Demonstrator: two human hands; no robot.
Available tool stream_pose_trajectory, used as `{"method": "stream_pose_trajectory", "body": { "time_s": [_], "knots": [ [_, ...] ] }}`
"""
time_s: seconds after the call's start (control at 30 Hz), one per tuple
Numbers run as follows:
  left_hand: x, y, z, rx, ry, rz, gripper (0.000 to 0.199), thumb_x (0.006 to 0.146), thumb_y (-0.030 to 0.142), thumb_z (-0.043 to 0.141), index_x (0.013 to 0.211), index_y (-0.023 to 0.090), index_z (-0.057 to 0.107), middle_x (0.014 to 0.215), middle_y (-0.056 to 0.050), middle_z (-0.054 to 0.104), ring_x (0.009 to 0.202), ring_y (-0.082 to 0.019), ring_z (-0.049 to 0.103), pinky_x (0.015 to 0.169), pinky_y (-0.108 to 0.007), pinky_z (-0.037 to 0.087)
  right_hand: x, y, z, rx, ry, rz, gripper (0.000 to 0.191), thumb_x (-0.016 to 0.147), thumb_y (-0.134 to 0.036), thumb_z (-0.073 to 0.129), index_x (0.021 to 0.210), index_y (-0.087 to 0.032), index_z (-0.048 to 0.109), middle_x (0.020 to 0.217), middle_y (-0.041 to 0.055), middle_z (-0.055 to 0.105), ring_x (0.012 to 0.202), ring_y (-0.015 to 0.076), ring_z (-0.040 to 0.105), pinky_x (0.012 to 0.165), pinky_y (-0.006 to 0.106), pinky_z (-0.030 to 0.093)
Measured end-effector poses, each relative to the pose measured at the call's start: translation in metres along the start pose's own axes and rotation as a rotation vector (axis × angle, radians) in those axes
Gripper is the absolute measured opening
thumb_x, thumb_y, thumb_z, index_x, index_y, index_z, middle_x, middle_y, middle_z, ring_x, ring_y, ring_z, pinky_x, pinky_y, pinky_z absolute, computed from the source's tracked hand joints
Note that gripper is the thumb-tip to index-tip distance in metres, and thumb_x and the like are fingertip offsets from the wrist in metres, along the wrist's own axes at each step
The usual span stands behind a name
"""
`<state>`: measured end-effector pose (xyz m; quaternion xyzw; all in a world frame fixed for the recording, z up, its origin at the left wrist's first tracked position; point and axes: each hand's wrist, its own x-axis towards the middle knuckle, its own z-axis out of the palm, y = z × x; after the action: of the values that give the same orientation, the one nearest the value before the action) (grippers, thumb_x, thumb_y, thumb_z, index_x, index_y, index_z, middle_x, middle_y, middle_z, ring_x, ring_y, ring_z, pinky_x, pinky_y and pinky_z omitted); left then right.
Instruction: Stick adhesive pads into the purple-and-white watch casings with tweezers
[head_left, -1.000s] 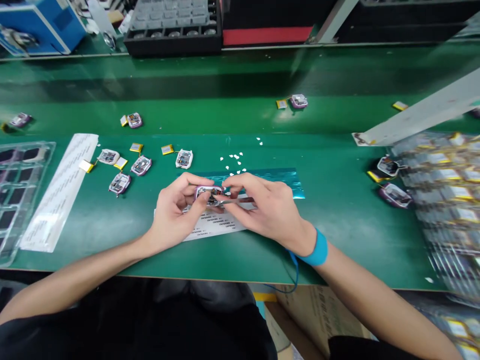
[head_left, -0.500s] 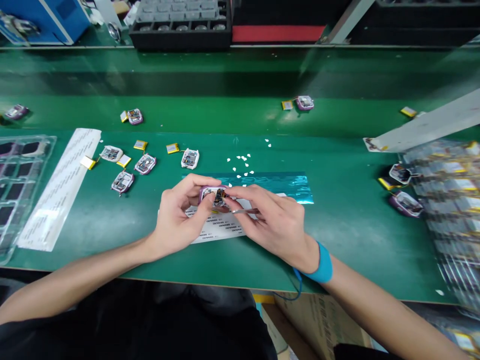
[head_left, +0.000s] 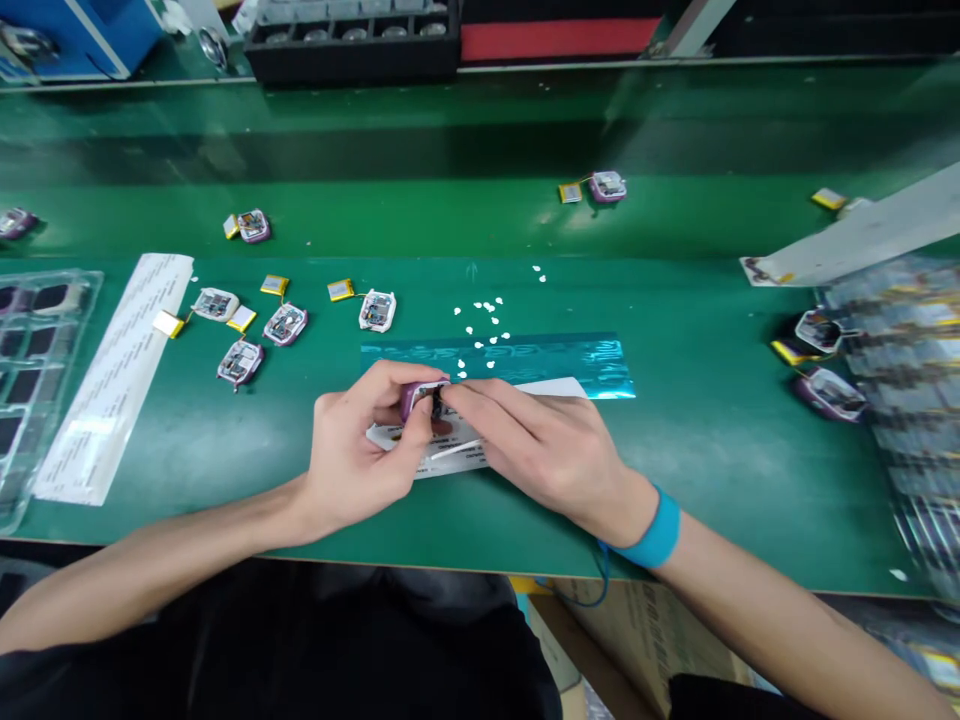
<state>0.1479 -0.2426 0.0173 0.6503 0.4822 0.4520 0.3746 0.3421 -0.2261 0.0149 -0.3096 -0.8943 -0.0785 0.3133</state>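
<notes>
The small purple casing, seemingly tilted, sits pinched over the white label sheet.

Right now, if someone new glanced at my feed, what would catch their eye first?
Dead centre, the left hand and right hand meet over a small purple casing, above a white printed sheet on the green bench. Next, the shiny teal film strip just behind, flecked with white bits, and the open casings with yellow batteries scattered far left.
</notes>
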Motion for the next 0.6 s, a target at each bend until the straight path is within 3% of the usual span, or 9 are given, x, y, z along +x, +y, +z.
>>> {"method": "stream_pose_trajectory", "body": {
  "time_s": [0.17,0.3,0.43,0.53,0.6],
  "knots": [
    [0.002,-0.001,-0.002,-0.076,0.021,0.01,0.011,0.093,0.018,0.068,0.104,0.017,0.068,0.085,-0.002,0.081,0.067,-0.016,0.079,0.06,-0.021,0.065,-0.001,0.006,0.008,0.198,0.101,0.21,0.022,0.098,-0.009,0.057,0.106,-0.022,0.072,0.098,-0.0013,0.08,0.08,0.0109,0.075,0.062,0.02,0.058],
    [0.005,0.002,-0.007,-0.232,-0.099,-0.089,0.014,0.091,0.022,0.071,0.105,0.017,0.072,0.085,-0.003,0.08,0.062,-0.019,0.079,0.057,-0.024,0.067,0.0,0.007,0.01,0.279,0.222,0.198,0.018,0.099,-0.01,0.06,0.106,-0.021,0.072,0.099,0.0009,0.08,0.082,0.0123,0.076,0.066,0.022,0.06],
    [0.013,0.003,-0.013,-0.401,-0.253,-0.194,0.021,0.09,0.033,0.076,0.104,0.017,0.074,0.084,-0.003,0.08,0.056,-0.02,0.078,0.053,-0.027,0.067,-0.001,0.008,0.009,0.306,0.236,0.194,0.015,0.098,-0.013,0.064,0.109,-0.02,0.073,0.1,0.0022,0.08,0.083,0.0129,0.076,0.066,0.022,0.06],
    [0.016,0.002,-0.013,-0.407,-0.276,-0.217,0.024,0.089,0.037,0.077,0.102,0.016,0.074,0.087,-0.005,0.08,0.056,-0.021,0.077,0.054,-0.029,0.068,-0.001,0.011,0.009,0.346,0.209,0.214,0.021,0.097,-0.01,0.061,0.11,-0.022,0.073,0.101,0.0013,0.079,0.084,0.0131,0.076,0.069,0.023,0.06],
    [0.016,0.001,-0.012,-0.357,-0.22,-0.195,0.02,0.089,0.035,0.077,0.098,0.016,0.074,0.087,-0.005,0.08,0.054,-0.019,0.076,0.051,-0.027,0.065,0.001,0.012,0.009,0.436,0.197,0.224,0.021,0.097,-0.01,0.06,0.108,-0.022,0.073,0.098,0.0014,0.079,0.083,0.0133,0.074,0.07,0.025,0.06]
  ]
}}
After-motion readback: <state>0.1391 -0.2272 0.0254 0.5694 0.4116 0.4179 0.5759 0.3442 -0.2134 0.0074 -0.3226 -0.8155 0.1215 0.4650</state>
